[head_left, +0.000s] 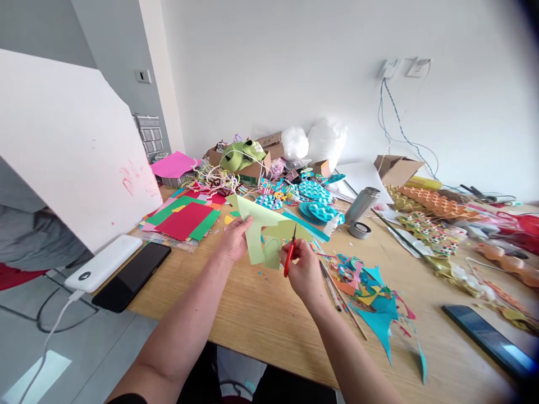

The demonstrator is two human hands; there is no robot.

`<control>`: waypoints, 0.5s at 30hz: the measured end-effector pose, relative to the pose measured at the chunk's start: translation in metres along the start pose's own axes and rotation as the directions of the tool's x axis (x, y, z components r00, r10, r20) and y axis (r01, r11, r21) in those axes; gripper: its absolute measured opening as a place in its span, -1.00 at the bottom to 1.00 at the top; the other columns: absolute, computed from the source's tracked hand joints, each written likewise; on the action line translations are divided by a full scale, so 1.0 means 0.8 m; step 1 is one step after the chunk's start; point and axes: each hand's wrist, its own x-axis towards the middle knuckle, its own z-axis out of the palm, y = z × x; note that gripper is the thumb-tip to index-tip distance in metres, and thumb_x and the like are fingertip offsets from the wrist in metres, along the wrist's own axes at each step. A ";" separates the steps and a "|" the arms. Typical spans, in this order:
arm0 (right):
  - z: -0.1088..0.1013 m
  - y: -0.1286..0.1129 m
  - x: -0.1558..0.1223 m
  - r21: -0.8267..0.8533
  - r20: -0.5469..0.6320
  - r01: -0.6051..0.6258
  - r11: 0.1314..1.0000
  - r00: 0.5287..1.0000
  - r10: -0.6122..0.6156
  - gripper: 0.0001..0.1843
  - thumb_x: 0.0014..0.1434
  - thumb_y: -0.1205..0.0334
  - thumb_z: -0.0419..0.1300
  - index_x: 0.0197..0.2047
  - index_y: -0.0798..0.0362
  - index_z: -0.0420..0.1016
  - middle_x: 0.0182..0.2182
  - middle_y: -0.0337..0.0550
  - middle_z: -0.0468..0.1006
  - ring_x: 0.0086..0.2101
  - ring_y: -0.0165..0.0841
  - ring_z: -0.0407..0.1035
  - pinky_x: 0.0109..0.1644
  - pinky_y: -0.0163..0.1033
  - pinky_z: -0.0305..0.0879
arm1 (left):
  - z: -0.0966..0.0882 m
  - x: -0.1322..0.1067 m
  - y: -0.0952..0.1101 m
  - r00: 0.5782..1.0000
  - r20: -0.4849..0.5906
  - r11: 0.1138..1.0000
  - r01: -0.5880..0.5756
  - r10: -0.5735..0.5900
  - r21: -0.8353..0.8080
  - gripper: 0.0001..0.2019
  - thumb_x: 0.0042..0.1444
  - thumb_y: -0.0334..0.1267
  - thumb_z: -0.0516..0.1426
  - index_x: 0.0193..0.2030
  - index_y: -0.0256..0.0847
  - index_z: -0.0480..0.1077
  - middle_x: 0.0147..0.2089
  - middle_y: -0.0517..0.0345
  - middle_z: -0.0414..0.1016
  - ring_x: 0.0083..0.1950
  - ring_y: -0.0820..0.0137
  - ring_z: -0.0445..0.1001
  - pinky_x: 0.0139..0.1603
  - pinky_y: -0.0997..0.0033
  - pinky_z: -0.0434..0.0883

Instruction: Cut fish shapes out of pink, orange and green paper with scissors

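Note:
My left hand (pixel 234 239) pinches a sheet of light green paper (pixel 255 217) by its left part, holding it above the table. Parts of the sheet are cut away, and a rounded outline is drawn on a lower piece (pixel 272 250). In my right hand (pixel 304 266) are red-handled scissors (pixel 289 259), closed around by the fingers, with the dark blades pointing up and away beside the paper's right part. Whether the blades touch the paper I cannot tell. Below my right hand lie a pen (pixel 330 286) and a thin wooden stick (pixel 347 308).
Paper scraps (pixel 379 306) lie to the right, and coloured sheets (pixel 185 219) to the left. A steel flask (pixel 362 205) stands behind. Phones (pixel 132 276) and a white power bank (pixel 103 262) rest near the edges. Blue egg-tray pieces (pixel 315 192) and craft supplies crowd the back.

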 end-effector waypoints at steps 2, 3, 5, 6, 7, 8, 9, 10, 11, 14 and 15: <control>-0.015 0.001 -0.002 -0.002 0.006 0.021 1.000 1.000 -0.021 -0.82 0.10 0.09 0.13 -0.39 0.01 0.26 -0.47 -0.19 0.40 -0.45 -0.32 0.30 -0.34 -0.22 0.25 | 0.003 0.000 0.013 0.996 -0.007 0.996 -0.091 0.091 -0.014 -0.78 -0.09 -0.23 0.34 -0.29 -0.20 0.50 -0.19 0.12 0.61 0.02 0.22 0.52 0.17 0.12 0.36; -0.023 0.003 -0.002 -0.003 0.005 0.033 0.999 0.999 -0.033 -0.80 0.09 0.07 0.15 -0.39 0.01 0.27 -0.46 -0.18 0.41 -0.45 -0.32 0.31 -0.34 -0.21 0.26 | 0.004 -0.001 0.022 0.991 -0.013 0.991 -0.134 0.134 -0.019 -0.79 -0.09 -0.23 0.34 -0.29 -0.19 0.49 -0.18 0.13 0.61 0.04 0.22 0.51 0.19 0.10 0.34; -0.043 0.009 0.001 -0.003 -0.011 0.038 0.999 0.999 -0.038 -0.78 0.05 0.05 0.19 -0.37 0.01 0.31 -0.44 -0.17 0.45 -0.43 -0.31 0.33 -0.31 -0.21 0.28 | 0.008 -0.003 0.041 0.980 -0.018 0.979 -0.200 0.200 -0.021 -0.81 -0.07 -0.24 0.33 -0.29 -0.18 0.49 -0.15 0.13 0.60 0.08 0.22 0.49 0.21 0.08 0.32; -0.053 0.013 0.004 -0.010 -0.022 0.029 1.000 0.999 -0.029 -0.77 0.03 0.05 0.22 -0.36 0.01 0.33 -0.44 -0.17 0.46 -0.43 -0.31 0.34 -0.32 -0.21 0.28 | 0.010 -0.005 0.052 0.972 -0.017 0.972 -0.233 0.233 -0.018 -0.81 -0.05 -0.24 0.32 -0.27 -0.17 0.49 -0.13 0.12 0.60 0.09 0.21 0.48 0.21 0.07 0.32; -0.063 0.017 0.008 -0.017 -0.024 0.016 1.000 1.000 -0.016 -0.75 0.00 0.04 0.24 -0.35 0.02 0.35 -0.43 -0.17 0.48 -0.42 -0.31 0.35 -0.33 -0.22 0.28 | 0.011 -0.007 0.062 0.964 -0.013 0.964 -0.265 0.265 -0.011 -0.82 -0.04 -0.24 0.31 -0.26 -0.17 0.49 -0.11 0.11 0.59 0.11 0.20 0.46 0.22 0.06 0.32; -0.072 0.021 0.014 -0.025 -0.021 -0.005 1.000 1.000 0.004 -0.74 -0.02 0.04 0.26 -0.34 0.02 0.36 -0.43 -0.16 0.49 -0.43 -0.31 0.36 -0.36 -0.23 0.28 | 0.013 -0.009 0.072 0.954 -0.006 0.954 -0.298 0.298 0.001 -0.83 -0.02 -0.24 0.30 -0.25 -0.17 0.49 -0.09 0.10 0.59 0.14 0.20 0.44 0.23 0.06 0.31; -0.079 0.025 0.021 -0.036 -0.011 -0.024 0.999 1.000 0.024 -0.73 -0.04 0.04 0.27 -0.34 0.02 0.38 -0.44 -0.16 0.50 -0.43 -0.30 0.36 -0.38 -0.24 0.27 | 0.014 -0.011 0.082 0.944 0.001 0.944 -0.330 0.330 0.011 -0.84 0.00 -0.25 0.28 -0.24 -0.16 0.49 -0.06 0.11 0.58 0.16 0.20 0.42 0.23 0.06 0.30; -0.085 0.028 0.029 -0.047 -0.002 -0.031 0.998 1.000 0.031 -0.73 -0.05 0.05 0.28 -0.34 0.02 0.39 -0.45 -0.16 0.50 -0.43 -0.30 0.37 -0.38 -0.25 0.28 | 0.016 -0.012 0.092 0.934 0.010 0.934 -0.358 0.358 0.017 -0.84 0.02 -0.26 0.27 -0.23 -0.15 0.49 -0.04 0.12 0.57 0.18 0.20 0.40 0.24 0.05 0.29; -0.089 0.031 0.038 -0.047 0.004 -0.035 0.998 0.999 0.035 -0.73 -0.08 0.06 0.30 -0.36 0.02 0.40 -0.46 -0.17 0.50 -0.44 -0.31 0.37 -0.39 -0.25 0.28 | 0.017 -0.013 0.101 0.925 0.020 0.925 -0.380 0.379 0.020 -0.84 0.04 -0.26 0.25 -0.20 -0.13 0.48 -0.01 0.13 0.56 0.21 0.21 0.38 0.25 0.04 0.28; -0.085 0.036 0.069 0.005 0.048 -0.073 0.997 0.996 0.073 -0.69 -0.16 0.06 0.35 -0.39 0.03 0.40 -0.54 -0.22 0.48 -0.51 -0.35 0.35 -0.46 -0.29 0.25 | 0.022 -0.014 0.123 0.905 0.032 0.905 -0.425 0.424 0.022 -0.82 0.08 -0.29 0.20 -0.14 -0.10 0.46 0.04 0.17 0.53 0.25 0.22 0.33 0.28 0.02 0.26; -0.079 0.037 0.081 0.024 0.070 -0.095 0.995 0.993 0.093 -0.68 -0.19 0.07 0.36 -0.40 0.03 0.39 -0.56 -0.24 0.47 -0.53 -0.37 0.34 -0.49 -0.30 0.24 | 0.024 -0.014 0.129 0.900 0.034 0.900 -0.435 0.435 0.022 -0.81 0.09 -0.30 0.19 -0.13 -0.09 0.46 0.04 0.18 0.52 0.26 0.22 0.32 0.28 0.01 0.25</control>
